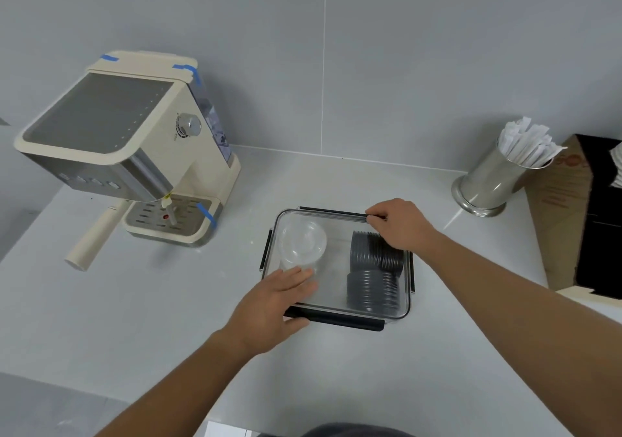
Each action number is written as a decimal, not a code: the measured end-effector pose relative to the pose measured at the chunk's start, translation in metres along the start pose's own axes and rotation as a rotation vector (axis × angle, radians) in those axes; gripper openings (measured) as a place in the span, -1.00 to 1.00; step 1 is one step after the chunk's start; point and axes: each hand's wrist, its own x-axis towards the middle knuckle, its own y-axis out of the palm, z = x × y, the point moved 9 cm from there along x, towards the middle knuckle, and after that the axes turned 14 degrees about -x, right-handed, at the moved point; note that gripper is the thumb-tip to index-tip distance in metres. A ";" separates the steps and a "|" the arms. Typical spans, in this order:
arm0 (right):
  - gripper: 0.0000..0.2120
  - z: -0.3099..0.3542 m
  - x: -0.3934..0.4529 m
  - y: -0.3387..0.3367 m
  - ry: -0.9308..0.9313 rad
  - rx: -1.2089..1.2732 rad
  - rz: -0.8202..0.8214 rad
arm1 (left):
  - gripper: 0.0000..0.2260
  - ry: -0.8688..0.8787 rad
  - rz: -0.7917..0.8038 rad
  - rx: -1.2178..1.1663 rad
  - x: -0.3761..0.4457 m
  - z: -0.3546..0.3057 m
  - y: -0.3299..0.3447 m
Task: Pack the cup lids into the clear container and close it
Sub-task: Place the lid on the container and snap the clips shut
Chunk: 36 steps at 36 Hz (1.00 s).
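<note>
Grey counter: left hand flat, fingers together on clear container lid; right hand fingers pinching far black latch; dark cup lids beneath.

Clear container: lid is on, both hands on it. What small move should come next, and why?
Probably press the far latch down with the right hand, which is already on it, while the left hand steadies the container lid. The dark lids are already inside.

At three o'clock, the brown cardboard box is cut off; its red print is too blurred to read.
</note>
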 end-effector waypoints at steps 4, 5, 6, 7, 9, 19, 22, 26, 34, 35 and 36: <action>-0.75 -0.004 0.006 0.002 0.001 0.081 0.045 | -0.48 0.026 -0.060 -0.009 0.001 0.000 -0.001; -0.76 -0.006 0.007 0.002 0.001 0.107 0.052 | -0.47 0.039 -0.073 0.005 0.001 0.000 0.000; -0.78 -0.008 0.007 0.003 0.002 0.131 0.056 | -0.47 0.054 -0.085 0.022 0.001 -0.001 0.000; -0.80 -0.010 0.008 0.003 0.006 0.153 0.059 | -0.47 0.066 -0.093 0.039 0.000 -0.001 0.001; -0.83 -0.012 0.011 0.004 0.018 0.187 0.068 | -0.47 0.081 -0.107 0.060 0.000 -0.001 0.003; -0.90 -0.011 0.019 0.006 0.008 0.156 0.191 | -0.50 0.111 -0.143 0.074 -0.003 -0.003 0.007; -0.91 -0.011 0.017 0.005 0.010 0.188 0.170 | -0.51 0.127 -0.156 0.080 -0.004 -0.002 0.006; -0.89 -0.015 0.009 0.008 0.024 0.281 0.117 | -0.50 0.116 -0.161 0.097 -0.004 -0.004 0.005; -0.70 -0.045 -0.017 0.019 0.196 0.438 0.025 | -0.49 -0.113 -0.194 -0.137 -0.010 0.004 -0.013; -0.74 -0.050 -0.023 0.018 0.224 0.478 0.008 | -0.48 -0.171 -0.224 -0.165 -0.012 0.010 -0.018; -0.81 -0.054 -0.030 0.018 0.247 0.526 -0.005 | -0.48 -0.222 -0.254 -0.177 -0.016 0.016 -0.022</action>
